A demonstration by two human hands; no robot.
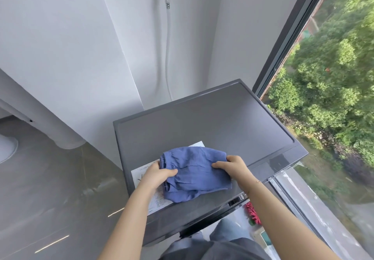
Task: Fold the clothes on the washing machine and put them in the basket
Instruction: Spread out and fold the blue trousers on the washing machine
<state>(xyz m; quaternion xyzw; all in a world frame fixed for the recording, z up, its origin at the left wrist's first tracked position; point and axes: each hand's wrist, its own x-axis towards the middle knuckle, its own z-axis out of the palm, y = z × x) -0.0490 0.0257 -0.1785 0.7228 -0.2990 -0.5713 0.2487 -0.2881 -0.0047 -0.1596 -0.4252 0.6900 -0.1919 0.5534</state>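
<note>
A blue garment (194,174), folded small with a gathered waistband at its left, lies on the near part of the dark grey washing machine top (212,122). My left hand (156,173) grips the garment's left edge at the waistband. My right hand (232,167) holds its right edge, thumb on top of the cloth. No basket is in view.
A white printed sticker (141,175) lies under the garment on the machine top. A white hose (168,43) hangs from a chrome tap on the wall behind. A large window (303,36) runs along the right. Something red (252,213) shows below the machine's near right corner.
</note>
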